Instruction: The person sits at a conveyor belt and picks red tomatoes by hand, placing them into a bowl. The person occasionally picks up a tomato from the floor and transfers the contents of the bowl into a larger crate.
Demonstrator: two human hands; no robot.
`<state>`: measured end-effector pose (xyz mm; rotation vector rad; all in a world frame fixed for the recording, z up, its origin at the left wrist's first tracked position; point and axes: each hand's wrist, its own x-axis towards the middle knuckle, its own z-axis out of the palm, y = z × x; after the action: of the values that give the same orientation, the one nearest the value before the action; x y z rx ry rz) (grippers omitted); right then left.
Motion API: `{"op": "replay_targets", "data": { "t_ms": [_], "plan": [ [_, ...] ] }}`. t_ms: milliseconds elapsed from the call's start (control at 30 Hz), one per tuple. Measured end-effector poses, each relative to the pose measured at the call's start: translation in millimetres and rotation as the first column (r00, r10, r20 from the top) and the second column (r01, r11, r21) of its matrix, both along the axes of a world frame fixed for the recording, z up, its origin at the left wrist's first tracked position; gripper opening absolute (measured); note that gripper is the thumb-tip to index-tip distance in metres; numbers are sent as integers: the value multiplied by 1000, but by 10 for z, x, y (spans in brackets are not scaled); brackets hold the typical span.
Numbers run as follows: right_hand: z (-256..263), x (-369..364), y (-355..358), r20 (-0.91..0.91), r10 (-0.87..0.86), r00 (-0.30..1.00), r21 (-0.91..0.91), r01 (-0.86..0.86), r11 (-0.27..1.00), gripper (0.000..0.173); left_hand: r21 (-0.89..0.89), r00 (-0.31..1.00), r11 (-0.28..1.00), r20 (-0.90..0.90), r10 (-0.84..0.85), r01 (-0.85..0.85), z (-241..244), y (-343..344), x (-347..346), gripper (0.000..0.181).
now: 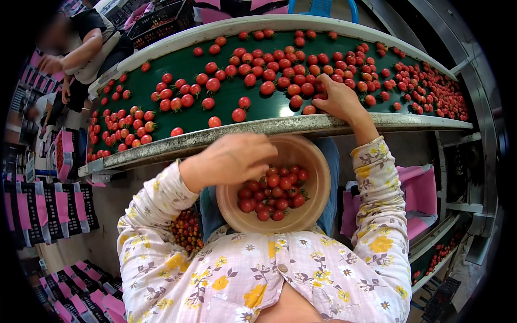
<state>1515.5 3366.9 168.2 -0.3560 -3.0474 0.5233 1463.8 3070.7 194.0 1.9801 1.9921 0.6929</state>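
My right hand (339,97) reaches over the near rail of a green conveyor belt (181,121). Its thumb and fingers are bent around red cherry tomatoes (296,101) lying there; whether one is gripped is unclear. Blurred, my left hand (234,155) hangs above the left rim of a tan plastic bowl (319,194). I cannot make out whether it holds anything. In my lap, the bowl holds a pile of red cherry tomatoes (278,191). Most tomatoes on the belt have green stems, and they crowd more densely towards the right end.
The belt's worn white near rail (258,129) runs just beyond the bowl. Below my left arm is a container's heap of mixed-colour tomatoes (185,230). A pink-lined crate (418,198) stands at right, stacked black crates (52,210) at left. A person (91,44) stands past the belt's left end.
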Motion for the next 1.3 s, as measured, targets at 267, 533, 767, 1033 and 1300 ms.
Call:
{"op": "replay_targets", "data": {
  "t_ms": [267,533,767,1033,1300],
  "plan": [
    [-12,166,281,-97,-69,993,-821,-41,570,34,89,935,938,-97,342,-334,68,606,-735,35],
    [2,305,523,-128,-164,978,-986,-107,129,29,6,929,964,-264,258,-266,-247,1460,-688,41],
    [16,337,641,-82,-213,974,-994,-65,85,27,152,866,958,-410,286,-244,-394,1601,-599,43],
    [-219,388,588,-309,27,951,-375,-148,915,26,40,931,974,-286,225,-223,-292,1582,-545,48],
    [-156,569,1503,-498,-369,785,-296,246,923,25,-26,959,969,-152,240,-247,-244,1570,-536,41]
  ]
}}
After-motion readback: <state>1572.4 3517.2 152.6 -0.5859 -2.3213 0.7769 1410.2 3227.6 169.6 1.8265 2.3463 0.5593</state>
